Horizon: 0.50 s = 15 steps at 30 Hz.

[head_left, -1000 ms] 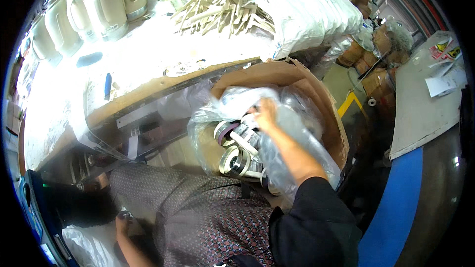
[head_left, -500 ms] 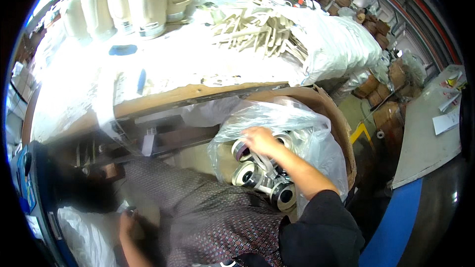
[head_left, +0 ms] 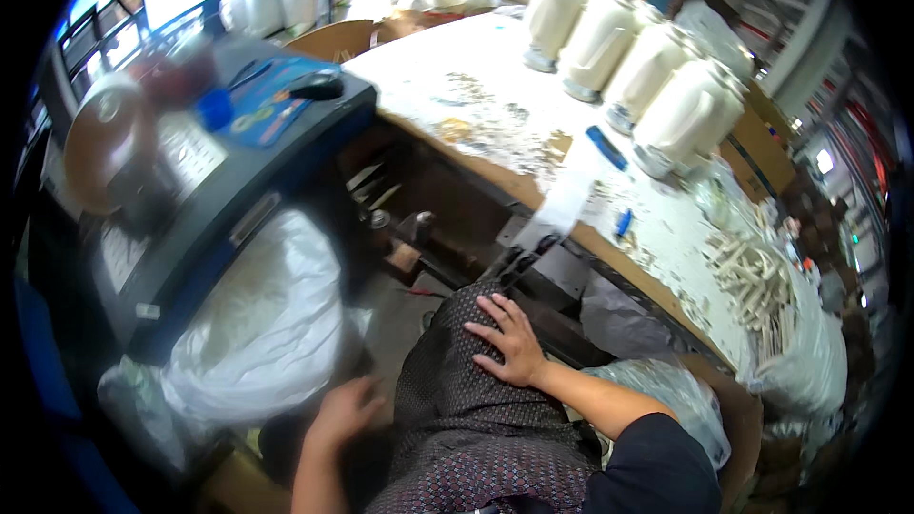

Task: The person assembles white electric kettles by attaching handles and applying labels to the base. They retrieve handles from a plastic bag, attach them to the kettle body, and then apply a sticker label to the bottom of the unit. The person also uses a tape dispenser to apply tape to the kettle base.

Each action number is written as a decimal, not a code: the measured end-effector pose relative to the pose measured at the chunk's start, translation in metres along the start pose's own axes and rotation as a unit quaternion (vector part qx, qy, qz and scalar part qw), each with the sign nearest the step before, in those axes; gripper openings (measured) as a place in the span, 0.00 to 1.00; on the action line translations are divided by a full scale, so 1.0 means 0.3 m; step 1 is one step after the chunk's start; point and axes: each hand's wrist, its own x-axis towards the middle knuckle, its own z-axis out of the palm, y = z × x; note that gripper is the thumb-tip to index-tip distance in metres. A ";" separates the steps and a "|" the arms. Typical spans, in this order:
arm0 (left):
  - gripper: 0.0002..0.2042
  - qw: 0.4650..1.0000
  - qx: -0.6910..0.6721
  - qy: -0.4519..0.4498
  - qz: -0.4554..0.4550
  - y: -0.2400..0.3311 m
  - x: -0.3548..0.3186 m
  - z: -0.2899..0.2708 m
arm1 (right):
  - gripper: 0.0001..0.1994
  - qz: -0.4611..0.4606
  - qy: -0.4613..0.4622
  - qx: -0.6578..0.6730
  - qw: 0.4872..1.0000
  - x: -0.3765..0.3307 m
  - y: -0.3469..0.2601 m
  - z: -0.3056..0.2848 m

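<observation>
Resting flat on the dark patterned fabric lap (head_left: 476,428), the right hand (head_left: 509,341) lies open with fingers spread, gripping nothing, its fingertips aimed toward ten o'clock. One hand there, and the second, the left hand (head_left: 343,411), sits at about eight o'clock from it, well apart, down by the edge of the lap with fingers loosely curled; whether it holds anything cannot be told from here. Count the tall white plastic jugs (head_left: 647,71): four of them, standing in a row along the far side of the long pale worktable (head_left: 476,105), up at one o'clock from the right hand and far from both hands. One heap of pale stick-shaped parts (head_left: 752,276) lies on the table's right end, at three o'clock from the right hand. One small blue flat piece (head_left: 606,148) and one blue pen-like item (head_left: 622,224) lie on the tabletop between the jugs and the table's near edge. One big white plastic sack (head_left: 267,324) bulges just left of the lap, at nine o'clock from the right hand and right above the left hand, near it. One dark blue-topped machine housing (head_left: 238,181) stands over that sack. One crumpled clear plastic bag (head_left: 666,400) sits in a brown cardboard box (head_left: 747,438) at four o'clock, just beside the right forearm.
</observation>
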 end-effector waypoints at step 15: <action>0.16 0.974 0.060 0.218 0.029 0.043 -0.205 0.050 | 0.14 -0.216 -0.006 -0.033 0.976 0.157 -0.294 0.165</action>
